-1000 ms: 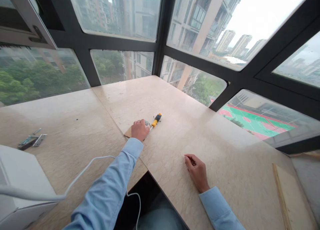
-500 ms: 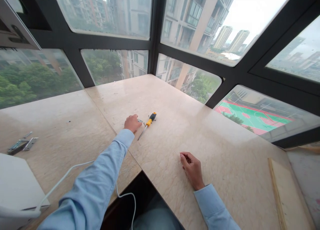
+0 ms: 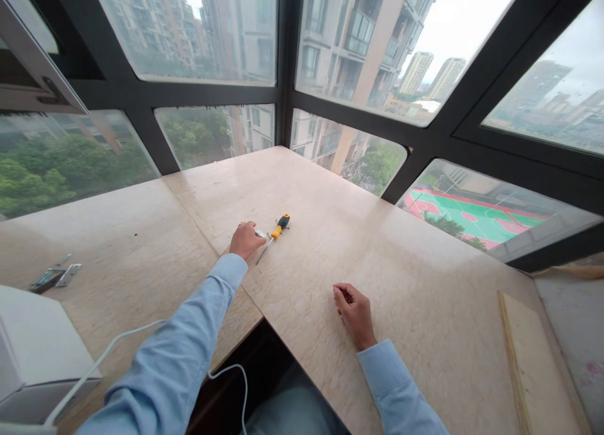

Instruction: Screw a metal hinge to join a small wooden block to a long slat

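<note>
My left hand [image 3: 245, 239] reaches over the marble-look countertop, thumb and fingers closed on a small silvery metal piece [image 3: 259, 233] whose exact kind I cannot make out. Just right of it lies a screwdriver [image 3: 277, 230] with a yellow and black handle, its shaft pointing toward me. Several small screws [image 3: 287, 227] lie around the handle. My right hand [image 3: 355, 313] rests on the countertop in a loose fist, apart from these things. Whether anything is inside its curled fingers is hidden.
Metal hardware pieces [image 3: 56, 276] lie at the left, behind a white box [image 3: 40, 340]. A white cable [image 3: 113, 344] runs past my left sleeve. A wooden board [image 3: 533, 359] lies at the right. Dark-framed windows [image 3: 283, 76] border the countertop [image 3: 302, 189], which has a dark cutout in front of me.
The metal piece by my left fingertips now looks tilted up between them. My right hand keeps its pose. The whole view has shifted slightly.
</note>
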### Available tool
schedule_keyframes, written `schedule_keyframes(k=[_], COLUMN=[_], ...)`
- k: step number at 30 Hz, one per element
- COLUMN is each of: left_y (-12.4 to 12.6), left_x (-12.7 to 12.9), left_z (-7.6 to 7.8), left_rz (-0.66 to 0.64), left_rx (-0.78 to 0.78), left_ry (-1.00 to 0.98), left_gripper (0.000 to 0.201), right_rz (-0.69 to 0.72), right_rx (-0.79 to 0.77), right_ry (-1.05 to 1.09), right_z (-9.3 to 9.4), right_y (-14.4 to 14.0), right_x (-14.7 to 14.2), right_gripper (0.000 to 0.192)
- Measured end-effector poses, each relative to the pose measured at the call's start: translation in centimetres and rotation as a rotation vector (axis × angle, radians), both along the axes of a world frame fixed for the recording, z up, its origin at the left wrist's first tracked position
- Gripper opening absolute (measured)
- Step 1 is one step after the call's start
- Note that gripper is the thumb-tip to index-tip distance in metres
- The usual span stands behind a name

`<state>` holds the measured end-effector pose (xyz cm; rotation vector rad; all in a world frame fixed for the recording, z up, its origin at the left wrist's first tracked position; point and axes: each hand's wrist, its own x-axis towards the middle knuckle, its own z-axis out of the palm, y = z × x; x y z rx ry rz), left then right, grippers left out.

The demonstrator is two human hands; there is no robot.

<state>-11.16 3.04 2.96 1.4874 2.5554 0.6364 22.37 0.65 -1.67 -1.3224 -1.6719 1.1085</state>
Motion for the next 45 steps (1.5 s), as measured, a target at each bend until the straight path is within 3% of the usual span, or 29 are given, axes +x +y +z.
schedule_keyframes(k=[4,9,12,16,20,24,28,34,39,45], left_y=[-1.3,-2.9,-3.8,-5.0,-6.0,-6.5,-6.8,-8.0,-9.4,-10.2], left_x=[1.3,4.2,7.3,12.2,17.0,21.7,26.8,32.9,35.3,36.0], left_z=[0.7,2.2,3.3,3.8,3.1,2.4,2.7,3.5,4.0,4.1], left_rz=[0.051,0.09,0.077,0.01,0.002,-0.002,-0.071,-0.33,-0.457,-0.491], left_rx=[0.075,0.301,0.482,0.664,0.591,0.438,0.25,0.082,-0.035,-0.065], left_ry=[-0.075,-0.278,-0.612,-1.239,-1.66,-1.943,-2.142,-2.172,-2.154,-2.142], left_gripper=[0.049,0.052,0.049,0.051,0.042,0.031,0.031,0.042,0.052,0.05], right_rz=[0.013,-0.025,-0.033,-0.037,-0.14,-0.177,-0.235,-0.337,-0.391,-0.409], right_rx=[0.034,-0.074,-0.121,-0.219,-0.358,-0.354,-0.219,0.119,0.442,0.665], right_ry=[0.006,0.145,0.215,0.358,0.597,0.639,0.572,0.299,-0.047,-0.152], right_z=[-0.1,0.2,0.9,2.4,4.1,5.7,7.6,9.5,9.9,9.7], right_y=[0.1,-0.3,-1.3,-3.8,-7.7,-10.9,-11.9,-11.6,-11.2,-11.0], right_x=[0.0,-0.2,0.0,1.5,4.6,7.8,10.5,13.7,15.3,16.0], right_gripper=[0.035,0.035,0.037,0.041,0.039,0.038,0.039,0.036,0.027,0.022])
